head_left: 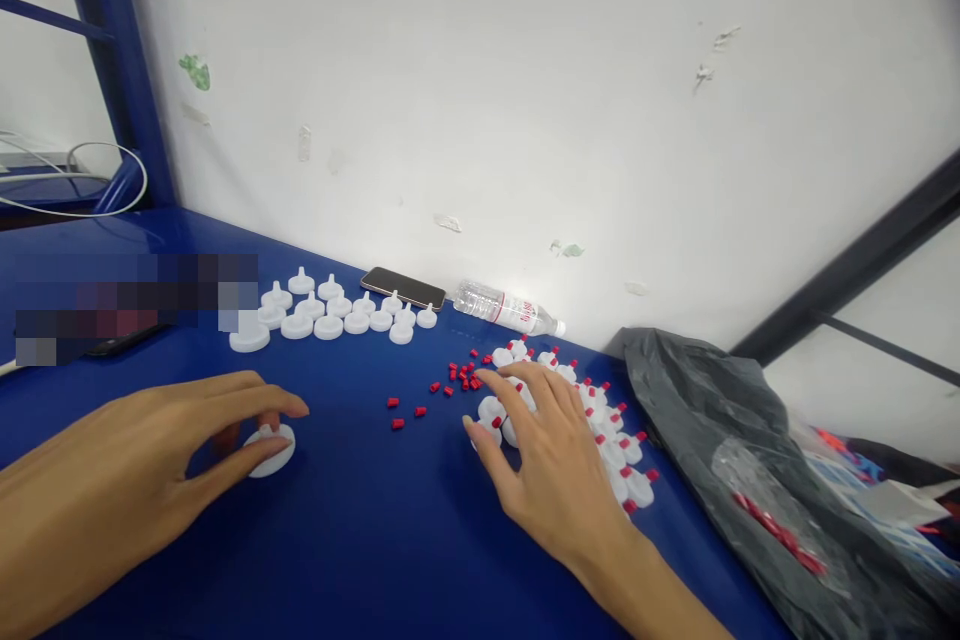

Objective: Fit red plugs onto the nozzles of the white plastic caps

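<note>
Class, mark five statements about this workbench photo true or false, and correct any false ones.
1. The left hand has its fingers on a white cap. True.
2. The clear bottle stands upright. False: it lies on its side.
3. Loose red pieces lie on the blue table. True.
4. The right hand grips the phone beside the bottle. False: the phone lies on the table, apart from both hands.
5. Several white caps at the right carry red tips. True.

Bends left grip (169, 430) into a low pinch; holds right grip (551, 450) palm down, with fingers (506, 393) loosely spread.
</note>
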A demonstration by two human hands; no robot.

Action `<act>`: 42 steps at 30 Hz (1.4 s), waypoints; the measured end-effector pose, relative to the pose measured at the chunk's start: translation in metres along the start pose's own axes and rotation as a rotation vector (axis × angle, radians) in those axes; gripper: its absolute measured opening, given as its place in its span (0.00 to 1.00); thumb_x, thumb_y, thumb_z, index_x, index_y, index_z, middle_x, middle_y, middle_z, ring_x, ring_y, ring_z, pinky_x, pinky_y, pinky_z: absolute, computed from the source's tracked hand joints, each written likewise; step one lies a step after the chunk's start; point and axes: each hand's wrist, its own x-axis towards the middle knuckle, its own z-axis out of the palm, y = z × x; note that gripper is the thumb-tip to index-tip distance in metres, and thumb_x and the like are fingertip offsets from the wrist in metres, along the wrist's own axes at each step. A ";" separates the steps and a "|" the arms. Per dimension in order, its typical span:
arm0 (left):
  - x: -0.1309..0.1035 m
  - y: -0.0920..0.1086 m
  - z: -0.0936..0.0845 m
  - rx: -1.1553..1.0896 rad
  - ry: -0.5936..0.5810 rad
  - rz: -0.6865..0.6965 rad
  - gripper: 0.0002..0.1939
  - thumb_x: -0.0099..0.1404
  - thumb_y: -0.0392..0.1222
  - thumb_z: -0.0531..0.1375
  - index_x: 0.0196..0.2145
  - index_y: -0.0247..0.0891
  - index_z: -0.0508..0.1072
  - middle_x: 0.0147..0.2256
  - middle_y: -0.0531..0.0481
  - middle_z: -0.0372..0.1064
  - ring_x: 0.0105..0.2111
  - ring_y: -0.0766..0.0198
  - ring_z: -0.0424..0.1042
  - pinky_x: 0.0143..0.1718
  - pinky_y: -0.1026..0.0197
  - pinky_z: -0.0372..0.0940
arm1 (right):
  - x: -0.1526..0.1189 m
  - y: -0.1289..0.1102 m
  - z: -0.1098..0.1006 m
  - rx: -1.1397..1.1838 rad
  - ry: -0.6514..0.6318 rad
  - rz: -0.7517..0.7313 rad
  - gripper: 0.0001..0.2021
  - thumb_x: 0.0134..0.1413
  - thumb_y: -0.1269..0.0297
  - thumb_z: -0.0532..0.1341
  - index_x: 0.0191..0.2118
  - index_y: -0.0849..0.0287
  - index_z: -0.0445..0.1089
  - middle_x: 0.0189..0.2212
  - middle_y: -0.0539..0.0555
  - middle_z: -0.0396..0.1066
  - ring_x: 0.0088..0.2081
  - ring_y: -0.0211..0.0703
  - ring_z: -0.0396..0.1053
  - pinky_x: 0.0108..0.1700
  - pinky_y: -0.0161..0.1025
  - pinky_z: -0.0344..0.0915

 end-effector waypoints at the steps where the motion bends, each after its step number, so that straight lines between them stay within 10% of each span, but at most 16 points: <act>1: 0.001 0.000 0.003 0.014 -0.011 0.016 0.25 0.67 0.72 0.54 0.45 0.60 0.84 0.43 0.58 0.81 0.37 0.55 0.79 0.53 0.50 0.71 | 0.000 0.004 0.001 -0.008 -0.013 0.001 0.19 0.74 0.56 0.60 0.64 0.56 0.70 0.58 0.63 0.72 0.61 0.61 0.67 0.64 0.63 0.65; 8: -0.009 0.002 0.014 0.139 -0.021 0.081 0.27 0.73 0.68 0.51 0.61 0.62 0.76 0.61 0.54 0.72 0.51 0.48 0.80 0.49 0.48 0.75 | 0.000 0.001 0.001 0.044 -0.082 -0.088 0.18 0.75 0.58 0.60 0.63 0.56 0.71 0.63 0.62 0.72 0.69 0.60 0.63 0.72 0.66 0.58; 13: -0.013 -0.003 0.020 0.109 -0.026 0.130 0.24 0.76 0.61 0.52 0.63 0.58 0.75 0.59 0.52 0.77 0.59 0.42 0.76 0.62 0.39 0.72 | 0.000 -0.027 -0.008 0.178 -0.225 -0.395 0.20 0.78 0.57 0.56 0.68 0.56 0.68 0.69 0.55 0.69 0.74 0.47 0.58 0.79 0.51 0.47; 22: -0.007 0.045 0.018 0.008 0.059 0.296 0.24 0.78 0.57 0.50 0.67 0.60 0.67 0.58 0.56 0.78 0.51 0.53 0.83 0.41 0.62 0.80 | 0.000 -0.033 -0.004 0.347 -0.570 -0.306 0.33 0.79 0.46 0.52 0.79 0.54 0.48 0.80 0.59 0.42 0.80 0.50 0.42 0.78 0.48 0.50; 28: -0.007 0.043 0.022 -0.101 0.020 0.307 0.23 0.79 0.53 0.52 0.67 0.57 0.66 0.58 0.53 0.75 0.50 0.59 0.83 0.41 0.67 0.77 | -0.003 -0.037 0.002 0.311 -0.379 -0.316 0.18 0.78 0.65 0.56 0.68 0.56 0.66 0.60 0.56 0.74 0.59 0.48 0.73 0.65 0.47 0.70; 36: -0.007 0.053 0.019 -0.147 0.077 0.380 0.25 0.77 0.65 0.51 0.54 0.51 0.80 0.48 0.51 0.82 0.45 0.55 0.84 0.46 0.60 0.79 | -0.008 -0.023 0.013 0.419 -0.281 -0.312 0.18 0.72 0.80 0.55 0.57 0.52 0.73 0.47 0.52 0.78 0.46 0.42 0.75 0.51 0.38 0.73; 42: -0.014 0.052 0.021 -0.024 0.064 0.537 0.26 0.80 0.65 0.47 0.56 0.55 0.80 0.47 0.53 0.82 0.38 0.61 0.84 0.35 0.65 0.75 | -0.008 -0.028 0.012 0.517 -0.182 -0.238 0.12 0.77 0.70 0.57 0.58 0.54 0.74 0.46 0.53 0.79 0.46 0.41 0.77 0.51 0.36 0.75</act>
